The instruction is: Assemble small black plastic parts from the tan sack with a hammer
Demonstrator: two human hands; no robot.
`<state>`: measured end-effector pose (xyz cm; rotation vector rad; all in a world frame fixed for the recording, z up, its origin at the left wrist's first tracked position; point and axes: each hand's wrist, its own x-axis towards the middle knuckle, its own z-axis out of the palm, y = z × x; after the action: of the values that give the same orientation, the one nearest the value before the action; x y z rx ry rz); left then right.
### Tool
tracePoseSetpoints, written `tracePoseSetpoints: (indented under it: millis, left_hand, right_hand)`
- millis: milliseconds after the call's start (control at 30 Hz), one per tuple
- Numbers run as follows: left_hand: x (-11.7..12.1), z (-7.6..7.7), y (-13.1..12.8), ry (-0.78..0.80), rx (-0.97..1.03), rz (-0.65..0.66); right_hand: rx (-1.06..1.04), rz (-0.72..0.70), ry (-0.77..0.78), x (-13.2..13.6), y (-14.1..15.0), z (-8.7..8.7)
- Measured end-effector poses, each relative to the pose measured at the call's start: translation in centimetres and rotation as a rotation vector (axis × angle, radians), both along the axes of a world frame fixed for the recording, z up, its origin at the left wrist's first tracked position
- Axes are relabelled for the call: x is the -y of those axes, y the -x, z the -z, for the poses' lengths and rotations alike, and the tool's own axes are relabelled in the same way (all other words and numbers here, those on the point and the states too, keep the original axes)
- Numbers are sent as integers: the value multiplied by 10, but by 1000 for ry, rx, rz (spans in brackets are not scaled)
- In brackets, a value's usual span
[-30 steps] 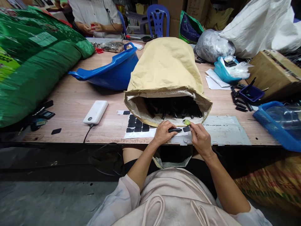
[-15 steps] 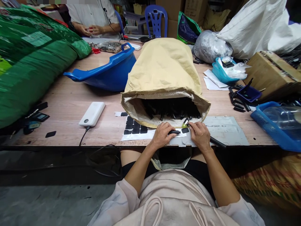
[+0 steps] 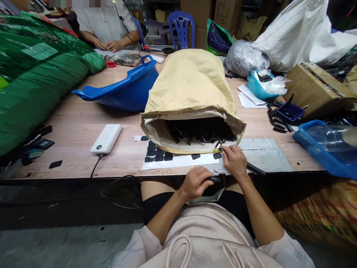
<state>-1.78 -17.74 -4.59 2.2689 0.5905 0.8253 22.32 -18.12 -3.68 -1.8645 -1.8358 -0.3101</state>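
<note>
In my right hand [image 3: 235, 160] is a small hammer, its black handle [image 3: 256, 169] sticking out behind the palm. The silver and yellow hammer head [image 3: 218, 146] lies at the lip of the big tan sack [image 3: 195, 85]. My left hand [image 3: 196, 183] is closed around a short black plastic piece [image 3: 214, 179], below the table edge and over an open bag [image 3: 206, 199] at my lap. Many dark pieces [image 3: 200, 130] fill the sack's mouth. A white sheet [image 3: 181, 160] with black rounded-square stickers [image 3: 158, 154] lies in front of it.
A blue basin [image 3: 125, 91] leans left of the sack. A white power bank [image 3: 106, 138] with a cable lies nearer me. Green sacks [image 3: 41, 85] bulk at left; a blue tray [image 3: 320, 156] and a carton [image 3: 318, 87] stand at right. Another person [image 3: 106, 26] sits across the table.
My left hand has moved down from the sheet to below the table edge, carrying the black piece. Another black sticker now shows on the sheet. My right hand stays by the sack's lip.
</note>
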Motion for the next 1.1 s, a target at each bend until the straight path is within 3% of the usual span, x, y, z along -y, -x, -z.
tracePoseSetpoints:
  millis: [133,267,500,667,733,800,867,933,1000,1100]
  left_hand:
    - [32,34,3,64,-55,135]
    - [26,59,6,158,-326,58]
    - [21,71,2,472,-614,-2]
    - [19,76,5,480,-654,-64]
    - [22,71,5,418,-625,-60]
    - [28,58,2,299,-565,22]
    - [31,38,-2,138,-440,110]
    - [24,13,-6,-7,-273,65]
    - [2,-13,-7,-82,-145,-171]
    - [-55,-48,-1,-55,-153,-680]
  right_hand:
    - [11,6,9,0,0,0]
    - [12,7,-1,-1,-1,1]
    - [10,8,9,-1,0,0]
    - [15,0,-4,-1,0,0]
    - [22,0,-12,-1,0,0]
    - [22,4,-12,0,1,0]
    - [22,5,-11,0,1,-1]
    - [25,0,-16,0,1,0]
    - [24,-3,-23,0,1,0]
    - [15,-3,-19,-1,0,1]
